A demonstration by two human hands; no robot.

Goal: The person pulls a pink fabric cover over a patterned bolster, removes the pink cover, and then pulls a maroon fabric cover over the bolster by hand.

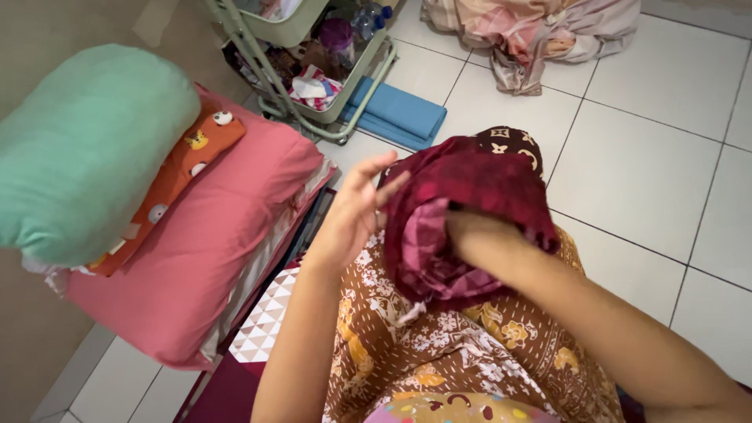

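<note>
A dark red patterned cloth [470, 196] is bunched in front of me, above a brown floral fabric [439, 345] on my lap. My right hand is hidden inside the red cloth; only the forearm [548, 290] shows, pushed into its folds. My left hand [356, 207] is at the cloth's left edge, fingers spread, fingertips touching the fabric.
To the left lies a pink pillow [204, 243] with an orange pillow [184, 160] and a mint bolster [86, 149] on it. A pale green trolley [313, 70] and folded blue cloth [399, 113] stand behind. Crumpled laundry [533, 35] lies on the white tile floor [650, 164].
</note>
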